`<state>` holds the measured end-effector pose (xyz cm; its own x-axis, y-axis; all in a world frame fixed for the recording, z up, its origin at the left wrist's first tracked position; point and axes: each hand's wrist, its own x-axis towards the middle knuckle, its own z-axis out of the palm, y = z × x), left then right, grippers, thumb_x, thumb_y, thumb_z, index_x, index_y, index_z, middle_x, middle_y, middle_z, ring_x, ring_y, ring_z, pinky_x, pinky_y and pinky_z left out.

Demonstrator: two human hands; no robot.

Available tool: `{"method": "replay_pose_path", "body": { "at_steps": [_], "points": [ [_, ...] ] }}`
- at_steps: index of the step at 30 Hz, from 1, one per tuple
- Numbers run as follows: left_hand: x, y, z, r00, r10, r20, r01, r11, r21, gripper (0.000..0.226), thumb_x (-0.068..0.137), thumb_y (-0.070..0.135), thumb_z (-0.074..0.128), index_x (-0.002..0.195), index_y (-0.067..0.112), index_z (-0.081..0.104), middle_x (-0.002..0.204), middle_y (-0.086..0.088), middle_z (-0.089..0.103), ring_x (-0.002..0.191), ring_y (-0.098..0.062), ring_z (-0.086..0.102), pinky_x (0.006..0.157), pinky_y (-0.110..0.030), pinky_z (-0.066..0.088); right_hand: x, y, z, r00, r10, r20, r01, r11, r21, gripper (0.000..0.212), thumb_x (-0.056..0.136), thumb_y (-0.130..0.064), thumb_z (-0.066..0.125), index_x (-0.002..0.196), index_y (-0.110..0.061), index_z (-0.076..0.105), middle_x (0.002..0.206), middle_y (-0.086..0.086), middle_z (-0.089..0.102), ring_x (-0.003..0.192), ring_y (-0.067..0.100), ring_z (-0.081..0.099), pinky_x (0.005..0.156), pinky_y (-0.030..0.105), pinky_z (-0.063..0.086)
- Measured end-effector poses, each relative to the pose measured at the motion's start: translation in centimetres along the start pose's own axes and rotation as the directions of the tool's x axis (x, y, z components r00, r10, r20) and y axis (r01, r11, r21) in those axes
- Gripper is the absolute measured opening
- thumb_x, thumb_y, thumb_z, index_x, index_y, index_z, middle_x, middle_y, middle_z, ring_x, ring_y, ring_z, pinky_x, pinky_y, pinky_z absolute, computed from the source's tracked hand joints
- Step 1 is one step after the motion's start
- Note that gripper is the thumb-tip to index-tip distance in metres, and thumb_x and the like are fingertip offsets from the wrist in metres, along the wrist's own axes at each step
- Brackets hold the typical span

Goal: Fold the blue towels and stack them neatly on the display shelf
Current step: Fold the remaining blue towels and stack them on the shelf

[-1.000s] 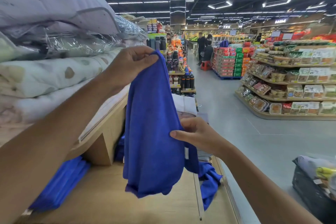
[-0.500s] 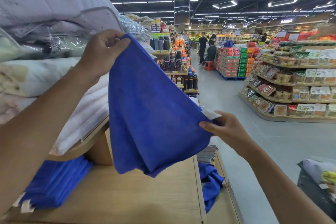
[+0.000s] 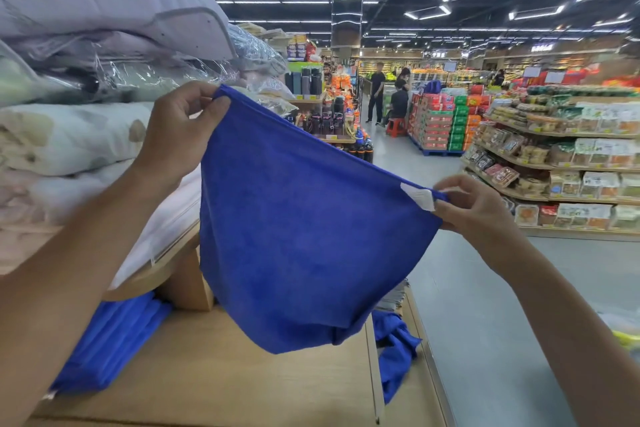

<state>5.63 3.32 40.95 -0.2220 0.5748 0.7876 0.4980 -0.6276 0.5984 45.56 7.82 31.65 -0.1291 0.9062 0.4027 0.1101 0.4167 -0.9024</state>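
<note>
Blue towel [image 3: 304, 236] stretched between left hand [image 3: 180, 135] and right hand [image 3: 474, 204], both pinching top corners, folded towels [image 3: 110, 340] on display shelf [image 3: 242, 374]

The blue towel [image 3: 304, 236] is matt, napped cloth with a white paper-like tag [image 3: 419, 197]. The display shelf [image 3: 221, 378] is pale, smooth wood. Bedding packs [image 3: 114, 69] sit in glossy, crinkled clear plastic. The floor [image 3: 491, 305] looks smooth grey.

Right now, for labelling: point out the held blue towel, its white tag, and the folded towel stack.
held blue towel [image 3: 304, 236]: head view, cloth's middle.
white tag [image 3: 419, 198]: head view, centre.
folded towel stack [image 3: 114, 340]: head view, top towel.
</note>
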Motion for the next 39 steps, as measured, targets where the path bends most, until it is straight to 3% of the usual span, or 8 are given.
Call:
{"method": "replay_pose_path", "body": {
  "at_steps": [3, 6, 13, 19, 28, 32, 35, 39],
  "points": [
    [-0.6, 0.0, -0.3, 1.0, 0.003, -0.021, -0.002, 1.0, 0.013, 0.016, 0.095, 0.027, 0.063, 0.086, 0.04, 0.069, 0.077, 0.024, 0.069, 0.075, 0.006, 0.06, 0.067, -0.015, 0.048, -0.1, -0.3, -0.5, 0.997, 0.074, 0.03, -0.08, 0.957, 0.278, 0.046, 0.081, -0.01, 0.076, 0.124, -0.021, 0.065, 0.094, 0.004, 0.078, 0.083, 0.014, 0.074, 0.073, 0.028, 0.062],
    [-1.3, 0.0, -0.6, 0.999, -0.013, -0.038, 0.013, 1.0, 0.0, 0.016, 0.094, 0.032, 0.063, 0.084, 0.043, 0.069, 0.077, 0.022, 0.069, 0.073, 0.006, 0.06, 0.062, -0.019, 0.048, 0.1, -0.4, -0.8, 0.985, 0.15, 0.084, -0.172, 0.861, 0.479, 0.038, 0.076, -0.01, 0.075, 0.113, -0.018, 0.075, 0.104, 0.007, 0.078, 0.091, 0.019, 0.075, 0.076, 0.029, 0.062],
    [-3.4, -0.5, -0.9, 0.999, -0.053, -0.012, 0.052, 0.998, -0.035, 0.013, 0.093, 0.033, 0.062, 0.088, 0.043, 0.069, 0.082, 0.018, 0.071, 0.075, -0.001, 0.062, 0.062, -0.029, 0.049, -0.3, -0.7, 0.6, 0.987, 0.153, -0.043, -0.143, 0.973, 0.184, 0.018, 0.07, -0.044, 0.083, 0.081, -0.03, 0.083, 0.09, -0.001, 0.08, 0.081, 0.009, 0.075, 0.065, 0.019, 0.058],
    [-3.9, -0.9, -2.5, 0.992, -0.127, -0.021, 0.126, 0.991, -0.041, 0.012, 0.086, 0.048, 0.063, 0.089, 0.039, 0.069, 0.085, 0.012, 0.07, 0.081, -0.011, 0.064, 0.082, -0.052, 0.051, 0.0, -1.6, 0.8, 0.989, 0.15, 0.002, -0.144, 0.946, 0.289, 0.012, 0.08, -0.026, 0.075, 0.086, -0.02, 0.084, 0.094, 0.003, 0.08, 0.087, 0.014, 0.074, 0.073, 0.026, 0.062],
    [-7.2, 0.1, -5.6, 0.982, -0.185, -0.033, 0.176, 0.965, -0.193, 0.007, 0.094, 0.041, 0.066, 0.093, 0.038, 0.072, 0.082, 0.014, 0.074, 0.074, -0.001, 0.066, 0.059, -0.019, 0.053, -2.1, -3.8, 1.1, 0.99, 0.035, 0.135, -0.072, 0.957, 0.28, 0.027, 0.07, -0.037, 0.083, 0.09, -0.019, 0.082, 0.092, 0.002, 0.076, 0.082, 0.015, 0.07, 0.071, 0.027, 0.06],
    [-10.5, -0.4, -8.8, 0.976, -0.214, -0.045, 0.196, 0.947, -0.256, 0.026, 0.089, 0.05, 0.071, 0.103, 0.028, 0.072, 0.093, 0.005, 0.073, 0.082, -0.014, 0.064, 0.065, -0.025, 0.05, -4.1, -3.4, 0.9, 0.973, -0.026, 0.231, -0.045, 0.953, 0.298, 0.036, 0.069, -0.045, 0.089, 0.098, -0.023, 0.082, 0.097, -0.004, 0.08, 0.085, 0.011, 0.074, 0.072, 0.024, 0.06],
    [-14.2, -1.9, -11.3, 0.952, -0.305, -0.022, 0.289, 0.92, -0.266, 0.048, 0.087, 0.054, 0.072, 0.114, 0.015, 0.068, 0.107, -0.007, 0.068, 0.095, -0.025, 0.063, 0.072, -0.035, 0.053, -5.8, -1.3, 1.5, 0.956, 0.007, 0.293, -0.117, 0.926, 0.359, 0.022, 0.087, -0.029, 0.065, 0.097, -0.019, 0.081, 0.1, -0.002, 0.079, 0.089, 0.011, 0.075, 0.077, 0.024, 0.06],
    [-20.3, -4.3, -14.4, 0.907, -0.385, 0.171, 0.418, 0.874, -0.249, 0.04, 0.08, 0.053, 0.078, 0.108, 0.025, 0.074, 0.099, 0.007, 0.075, 0.087, -0.009, 0.071, 0.072, -0.026, 0.059, -8.8, 3.6, 3.4, 0.899, 0.158, 0.408, -0.297, 0.905, 0.304, 0.019, 0.088, -0.022, 0.063, 0.09, -0.017, 0.081, 0.093, 0.002, 0.079, 0.083, 0.012, 0.074, 0.074, 0.022, 0.059]
  ]
}}
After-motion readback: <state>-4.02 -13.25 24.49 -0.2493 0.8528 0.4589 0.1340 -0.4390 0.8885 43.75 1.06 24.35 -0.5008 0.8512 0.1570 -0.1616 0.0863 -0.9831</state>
